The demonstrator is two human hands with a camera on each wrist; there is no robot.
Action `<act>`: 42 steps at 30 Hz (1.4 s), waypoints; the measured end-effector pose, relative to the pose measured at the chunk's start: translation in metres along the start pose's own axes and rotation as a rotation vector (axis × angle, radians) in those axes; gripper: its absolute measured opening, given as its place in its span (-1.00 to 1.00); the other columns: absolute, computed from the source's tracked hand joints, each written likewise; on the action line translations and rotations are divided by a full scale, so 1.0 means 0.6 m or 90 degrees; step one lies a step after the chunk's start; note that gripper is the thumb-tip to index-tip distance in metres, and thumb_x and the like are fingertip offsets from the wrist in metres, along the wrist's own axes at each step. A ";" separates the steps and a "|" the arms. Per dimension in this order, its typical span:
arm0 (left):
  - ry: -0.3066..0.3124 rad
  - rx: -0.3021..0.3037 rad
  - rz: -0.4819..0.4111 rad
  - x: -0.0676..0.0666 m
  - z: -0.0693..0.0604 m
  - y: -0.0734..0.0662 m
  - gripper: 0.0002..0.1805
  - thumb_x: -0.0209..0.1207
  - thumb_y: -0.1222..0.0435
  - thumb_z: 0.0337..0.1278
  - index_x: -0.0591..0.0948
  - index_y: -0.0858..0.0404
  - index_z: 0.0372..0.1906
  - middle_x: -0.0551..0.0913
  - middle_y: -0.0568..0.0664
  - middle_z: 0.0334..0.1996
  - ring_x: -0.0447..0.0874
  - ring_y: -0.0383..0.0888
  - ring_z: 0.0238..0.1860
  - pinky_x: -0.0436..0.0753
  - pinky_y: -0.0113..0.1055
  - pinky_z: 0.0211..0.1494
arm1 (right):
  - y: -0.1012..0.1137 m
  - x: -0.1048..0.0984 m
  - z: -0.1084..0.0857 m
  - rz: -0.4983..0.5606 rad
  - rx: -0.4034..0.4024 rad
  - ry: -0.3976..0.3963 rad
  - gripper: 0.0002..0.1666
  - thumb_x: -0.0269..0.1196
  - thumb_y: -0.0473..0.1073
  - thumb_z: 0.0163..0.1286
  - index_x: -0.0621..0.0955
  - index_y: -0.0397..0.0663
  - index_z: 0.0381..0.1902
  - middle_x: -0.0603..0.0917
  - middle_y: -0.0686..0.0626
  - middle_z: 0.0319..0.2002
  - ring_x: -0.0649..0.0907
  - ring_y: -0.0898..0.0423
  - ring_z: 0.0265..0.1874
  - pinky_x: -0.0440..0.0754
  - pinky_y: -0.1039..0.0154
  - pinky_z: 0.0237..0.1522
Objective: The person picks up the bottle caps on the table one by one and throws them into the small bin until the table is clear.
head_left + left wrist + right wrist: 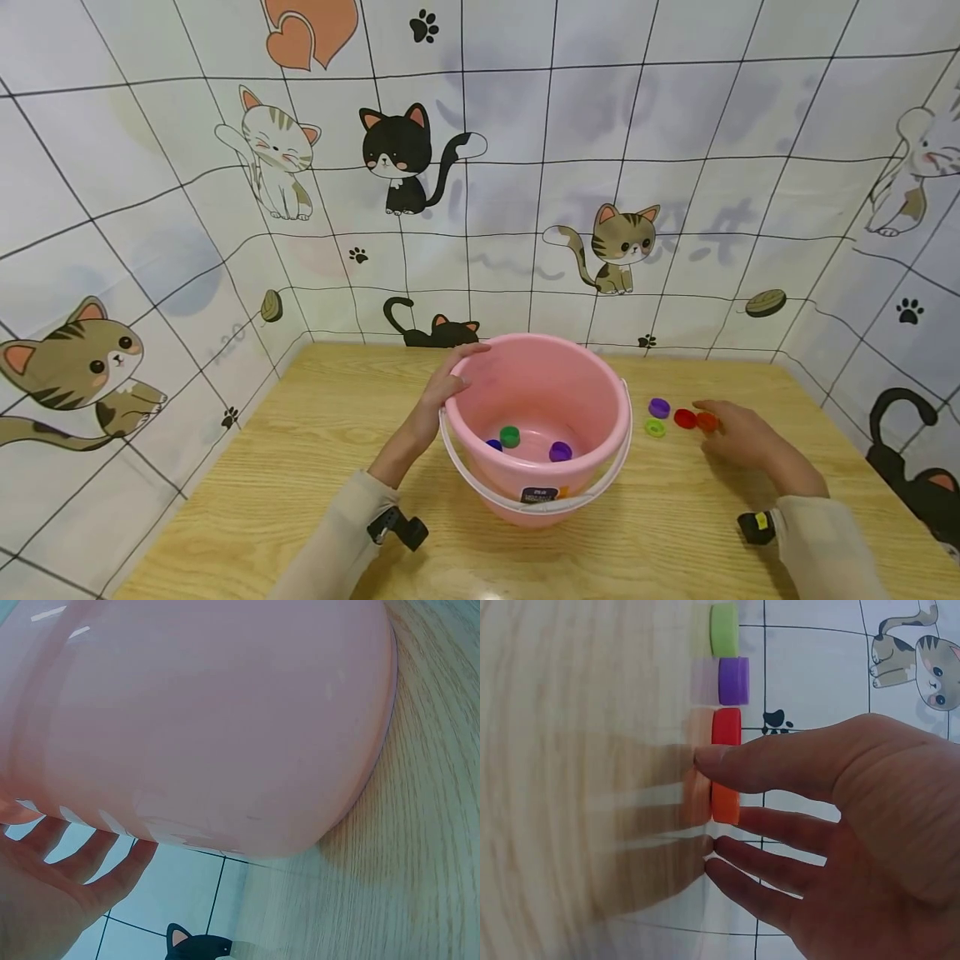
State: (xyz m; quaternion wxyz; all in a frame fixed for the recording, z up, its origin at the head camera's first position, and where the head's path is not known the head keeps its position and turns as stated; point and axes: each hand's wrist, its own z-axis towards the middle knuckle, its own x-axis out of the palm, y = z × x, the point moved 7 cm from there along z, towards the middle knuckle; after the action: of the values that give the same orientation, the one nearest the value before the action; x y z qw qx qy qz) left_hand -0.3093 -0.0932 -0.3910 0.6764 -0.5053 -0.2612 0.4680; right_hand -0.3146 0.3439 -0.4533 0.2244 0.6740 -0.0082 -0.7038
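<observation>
A pink bucket (536, 483) with a white handle stands upright on the table. My left hand (442, 387) grips its left rim; in the left wrist view the fingers (124, 877) lie along the bucket wall. Inside the bucket are a green bottle cap (510, 436), a purple one and a partly hidden blue one. My right hand (746, 437) reaches around an orange bottle cap (707, 422), thumb (772, 761) on the near side and fingers spread behind. Beside it lie a red cap (685, 418), a purple cap (659, 407) and a light green cap (655, 427).
The wooden table (322, 417) meets a cat-patterned tiled cloth (510, 192) at the back and sides. The loose caps lie to the right of the bucket. The white handle (540, 506) hangs down over the bucket's front.
</observation>
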 end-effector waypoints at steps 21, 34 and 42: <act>0.000 0.001 0.000 0.001 -0.001 -0.003 -0.36 -0.14 0.14 0.33 0.35 0.05 0.51 0.39 0.12 0.42 0.54 0.29 0.22 0.70 0.02 0.14 | -0.004 -0.010 -0.006 0.011 0.015 0.010 -0.71 0.38 -0.31 0.12 0.69 -0.35 -0.18 0.76 -0.14 -0.28 0.72 -0.11 -0.27 0.70 -0.09 -0.17; -0.006 -0.005 -0.004 -0.002 -0.003 -0.003 -0.36 -0.13 0.14 0.32 0.35 0.06 0.51 0.39 0.12 0.43 0.54 0.28 0.22 0.70 0.01 0.14 | -0.003 -0.012 -0.001 0.005 0.030 0.028 -0.72 0.46 -0.22 0.13 0.70 -0.26 -0.22 0.75 -0.09 -0.30 0.70 -0.05 -0.29 0.69 -0.03 -0.17; 0.004 -0.005 -0.004 0.001 -0.001 -0.001 -0.35 -0.13 0.13 0.32 0.33 0.07 0.52 0.39 0.14 0.41 0.55 0.32 0.19 0.71 0.05 0.12 | -0.005 -0.010 -0.003 0.009 0.038 0.041 -0.71 0.46 -0.21 0.15 0.70 -0.29 -0.21 0.75 -0.06 -0.31 0.67 0.01 -0.31 0.67 0.05 -0.18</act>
State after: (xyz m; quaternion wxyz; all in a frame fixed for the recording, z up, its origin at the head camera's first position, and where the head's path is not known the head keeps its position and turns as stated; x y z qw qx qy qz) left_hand -0.3084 -0.0931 -0.3911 0.6767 -0.5084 -0.2622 0.4634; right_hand -0.3137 0.3490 -0.4490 0.2092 0.7028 -0.0271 -0.6794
